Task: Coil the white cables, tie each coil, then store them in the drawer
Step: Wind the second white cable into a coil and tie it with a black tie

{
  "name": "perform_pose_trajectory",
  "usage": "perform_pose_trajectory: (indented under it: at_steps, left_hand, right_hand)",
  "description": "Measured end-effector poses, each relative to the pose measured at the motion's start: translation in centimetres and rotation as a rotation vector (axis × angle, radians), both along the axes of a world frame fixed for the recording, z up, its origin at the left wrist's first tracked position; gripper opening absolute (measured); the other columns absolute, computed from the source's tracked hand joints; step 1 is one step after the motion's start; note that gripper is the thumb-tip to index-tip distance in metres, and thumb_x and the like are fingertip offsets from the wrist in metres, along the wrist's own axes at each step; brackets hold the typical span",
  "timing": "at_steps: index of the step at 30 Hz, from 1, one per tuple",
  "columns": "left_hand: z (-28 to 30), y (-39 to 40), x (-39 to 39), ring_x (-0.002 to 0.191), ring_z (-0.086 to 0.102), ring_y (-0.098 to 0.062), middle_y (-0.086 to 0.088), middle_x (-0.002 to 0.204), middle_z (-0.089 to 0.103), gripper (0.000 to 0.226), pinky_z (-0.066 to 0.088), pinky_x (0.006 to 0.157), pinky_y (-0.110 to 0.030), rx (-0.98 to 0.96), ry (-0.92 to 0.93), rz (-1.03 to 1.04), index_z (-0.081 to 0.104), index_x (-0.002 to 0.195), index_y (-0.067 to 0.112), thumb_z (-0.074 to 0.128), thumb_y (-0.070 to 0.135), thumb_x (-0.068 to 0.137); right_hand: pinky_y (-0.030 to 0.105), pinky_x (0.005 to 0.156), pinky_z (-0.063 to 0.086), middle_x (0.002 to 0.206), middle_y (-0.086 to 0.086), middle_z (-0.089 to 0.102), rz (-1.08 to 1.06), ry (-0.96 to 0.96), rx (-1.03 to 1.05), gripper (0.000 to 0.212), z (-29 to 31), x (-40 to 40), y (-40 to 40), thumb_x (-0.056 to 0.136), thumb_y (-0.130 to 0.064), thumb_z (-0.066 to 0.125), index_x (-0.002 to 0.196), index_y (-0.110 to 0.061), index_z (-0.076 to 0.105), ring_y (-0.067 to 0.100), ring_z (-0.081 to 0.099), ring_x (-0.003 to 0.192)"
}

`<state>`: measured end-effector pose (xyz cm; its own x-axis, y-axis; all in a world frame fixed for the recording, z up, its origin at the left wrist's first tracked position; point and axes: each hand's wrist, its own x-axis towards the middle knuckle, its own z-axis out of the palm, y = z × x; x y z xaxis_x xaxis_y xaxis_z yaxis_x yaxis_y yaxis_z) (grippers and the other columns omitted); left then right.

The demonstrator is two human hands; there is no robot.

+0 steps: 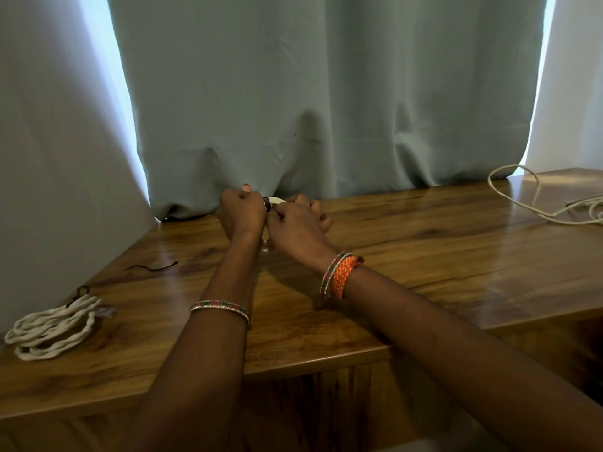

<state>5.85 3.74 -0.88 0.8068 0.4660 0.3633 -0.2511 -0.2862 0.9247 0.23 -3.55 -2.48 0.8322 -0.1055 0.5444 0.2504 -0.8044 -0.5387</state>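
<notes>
I see both hands meeting at the far middle of the wooden table (424, 243), about twelve o'clock. The left hand (239, 208) and right hand (295, 225) have curled fingers pinching a small white cable bundle (275, 201) with a dark band on it, mostly hidden between them. At eight o'clock lies a tied white coil (52, 327); nearer, a loose dark tie (151, 267). At two o'clock a loose white cable (535, 199) sprawls. A grey curtain (326, 93) hangs behind.
</notes>
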Motion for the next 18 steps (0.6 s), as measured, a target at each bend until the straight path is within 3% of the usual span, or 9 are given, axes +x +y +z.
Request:
perform_pose_trajectory:
  at_steps: [5, 8, 9, 11, 13, 15, 18]
  left_hand:
    - [0.0, 0.0, -0.1, 0.104, 0.055, -0.033, -0.019, 0.112, 0.063, 0.029, 0.028, 0.068, -0.025, 0.029, -0.058, 0.046, 0.059, 0.096, 0.000, 0.043, 0.024, 0.097]
    - [-0.1, -0.1, -0.3, 0.105, 0.054, -0.035, -0.019, 0.111, 0.062, 0.029, 0.031, 0.070, -0.028, 0.059, -0.093, 0.094, 0.058, 0.099, -0.001, 0.043, 0.024, 0.097]
    - [-0.2, 0.1, -0.3, 0.104, 0.054, -0.036, -0.020, 0.110, 0.062, 0.028, 0.032, 0.070, -0.030, 0.101, -0.120, 0.099, 0.058, 0.098, -0.001, 0.043, 0.024, 0.097]
    - [-0.6, 0.4, -0.2, 0.101, 0.054, -0.038, -0.022, 0.105, 0.062, 0.026, 0.032, 0.069, -0.032, 0.227, -0.191, 0.091, 0.056, 0.094, 0.000, 0.045, 0.023, 0.096]
    - [-0.9, 0.6, -0.2, 0.098, 0.053, -0.038, -0.022, 0.101, 0.062, 0.022, 0.031, 0.067, -0.033, 0.321, -0.219, 0.078, 0.054, 0.091, 0.003, 0.046, 0.023, 0.095]
    - [-1.0, 0.6, -0.3, 0.089, 0.050, -0.032, -0.018, 0.095, 0.060, 0.019, 0.031, 0.067, -0.032, 0.354, -0.230, 0.050, 0.052, 0.087, 0.007, 0.046, 0.023, 0.095]
    - [-1.1, 0.0, -0.7, 0.077, 0.040, -0.022, -0.006, 0.080, 0.050, 0.018, 0.031, 0.064, -0.031, 0.382, -0.243, 0.004, 0.045, 0.082, 0.011, 0.046, 0.022, 0.096]
  right_hand:
    - [0.032, 0.089, 0.018, 0.130, -0.001, 0.046, 0.122, 0.066, 0.154, 0.024, 0.4, -0.4, -0.1, 0.094, -0.025, 0.046, 0.072, -0.020, 0.056, 0.020, 0.030, 0.121]
    - [0.030, 0.091, 0.018, 0.128, -0.008, 0.046, 0.148, 0.054, 0.209, 0.022, 0.4, -0.2, -0.7, 0.093, -0.025, 0.047, 0.086, -0.015, 0.065, 0.014, 0.029, 0.120]
    - [0.030, 0.092, 0.020, 0.119, -0.007, 0.051, 0.165, 0.068, 0.237, 0.023, 0.3, -0.1, -0.8, 0.093, -0.026, 0.047, 0.087, -0.014, 0.067, 0.014, 0.032, 0.116]
    - [0.036, 0.093, 0.035, 0.086, -0.002, 0.057, 0.222, 0.097, 0.372, 0.029, 0.2, -0.1, -1.0, 0.090, -0.028, 0.048, 0.068, -0.016, 0.063, 0.018, 0.046, 0.099]
    - [0.037, 0.073, 0.045, 0.067, 0.003, 0.053, 0.260, 0.093, 0.601, 0.034, 0.7, -0.4, -1.6, 0.090, -0.026, 0.050, 0.058, -0.015, 0.055, 0.018, 0.049, 0.076]
    - [0.032, 0.063, 0.042, 0.069, 0.004, 0.057, 0.290, 0.094, 0.796, 0.033, 1.4, -0.5, -2.6, 0.093, -0.021, 0.052, 0.061, -0.013, 0.057, 0.013, 0.050, 0.069]
    - [0.025, 0.076, 0.033, 0.086, -0.001, 0.066, 0.390, 0.216, 1.007, 0.025, 1.8, -0.6, -3.6, 0.093, -0.026, 0.055, 0.071, -0.016, 0.063, 0.010, 0.059, 0.084]
